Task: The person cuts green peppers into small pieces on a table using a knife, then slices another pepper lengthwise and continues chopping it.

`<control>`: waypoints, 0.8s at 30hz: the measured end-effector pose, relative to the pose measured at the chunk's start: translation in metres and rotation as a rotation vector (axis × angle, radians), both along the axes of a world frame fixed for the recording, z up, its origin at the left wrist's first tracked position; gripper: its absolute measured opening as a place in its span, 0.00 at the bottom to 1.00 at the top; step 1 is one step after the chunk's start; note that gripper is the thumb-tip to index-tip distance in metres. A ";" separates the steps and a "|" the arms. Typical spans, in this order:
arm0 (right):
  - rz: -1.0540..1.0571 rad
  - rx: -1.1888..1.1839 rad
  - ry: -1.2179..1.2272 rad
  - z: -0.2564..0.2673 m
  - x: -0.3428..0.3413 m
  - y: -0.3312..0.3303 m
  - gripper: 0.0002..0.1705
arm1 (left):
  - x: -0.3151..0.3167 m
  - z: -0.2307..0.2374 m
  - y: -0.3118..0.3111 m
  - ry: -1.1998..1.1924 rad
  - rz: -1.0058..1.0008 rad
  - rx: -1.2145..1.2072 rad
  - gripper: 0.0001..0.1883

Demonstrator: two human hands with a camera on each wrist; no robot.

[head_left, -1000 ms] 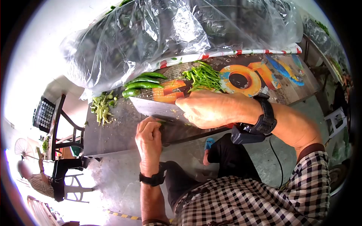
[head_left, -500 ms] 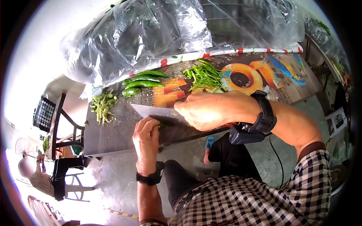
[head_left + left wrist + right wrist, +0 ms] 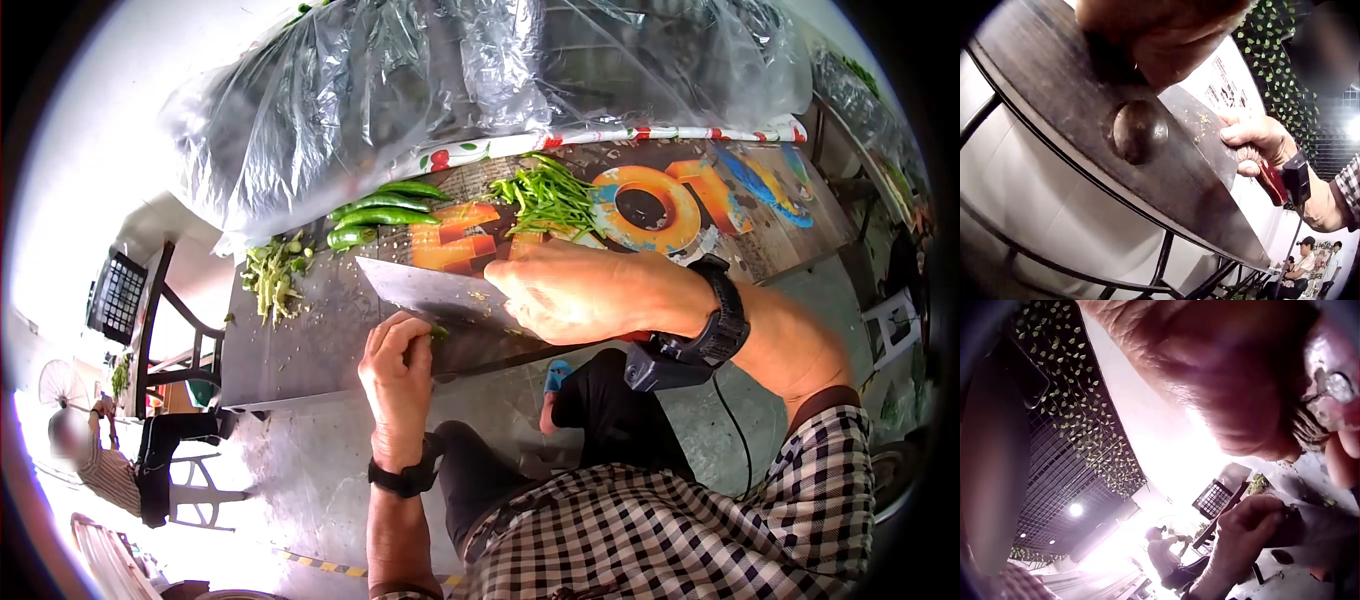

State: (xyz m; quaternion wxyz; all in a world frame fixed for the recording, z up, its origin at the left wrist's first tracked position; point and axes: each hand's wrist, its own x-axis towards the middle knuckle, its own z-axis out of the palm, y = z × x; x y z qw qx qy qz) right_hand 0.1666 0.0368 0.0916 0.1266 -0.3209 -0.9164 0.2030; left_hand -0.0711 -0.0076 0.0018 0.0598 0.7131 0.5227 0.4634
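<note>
My right hand (image 3: 590, 290) grips the red handle (image 3: 1270, 181) of a cleaver, whose broad blade (image 3: 430, 290) points left over the table, seeds stuck on it. My left hand (image 3: 398, 375) pinches a small green pepper piece (image 3: 438, 331) at the table's near edge, just below the blade. Beyond the blade lie several whole green peppers (image 3: 385, 216) and, to their right, a heap of thin green strips (image 3: 550, 200). Pale cores and stem ends (image 3: 270, 275) are piled at the left. The right wrist view shows my left hand (image 3: 1244, 537) with curled fingers.
Clear plastic sheeting (image 3: 480, 80) covers something along the table's far side. A dark round knob (image 3: 1140, 132) shows near the table edge. At far left are a seated person (image 3: 115, 470), a black crate (image 3: 120, 295) and a stool (image 3: 205, 492).
The cleaver and my right hand have shifted slightly right, the blade tip rising a little from its half-second-ago place. My left hand has moved slightly right, and the green piece shows more clearly.
</note>
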 end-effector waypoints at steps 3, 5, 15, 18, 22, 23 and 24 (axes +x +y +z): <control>0.005 -0.011 -0.035 -0.001 -0.001 -0.001 0.06 | -0.002 0.005 -0.002 0.061 0.004 -0.018 0.07; -0.003 -0.028 -0.045 -0.002 -0.001 -0.001 0.07 | -0.002 0.007 -0.002 0.131 0.018 0.013 0.07; 0.026 -0.066 -0.078 0.006 0.001 -0.006 0.08 | 0.004 0.004 -0.005 0.172 0.066 0.075 0.06; 0.031 -0.081 -0.087 0.007 0.002 -0.009 0.08 | 0.002 0.004 -0.005 0.156 0.037 0.060 0.07; 0.055 -0.086 -0.107 0.012 0.001 -0.011 0.08 | 0.004 0.005 -0.007 0.188 0.047 0.112 0.07; 0.051 -0.076 -0.109 0.012 0.001 -0.011 0.08 | 0.004 0.004 -0.008 0.167 0.041 0.119 0.07; 0.047 -0.066 -0.111 0.011 0.001 -0.011 0.08 | 0.003 0.003 -0.008 0.145 0.035 0.125 0.07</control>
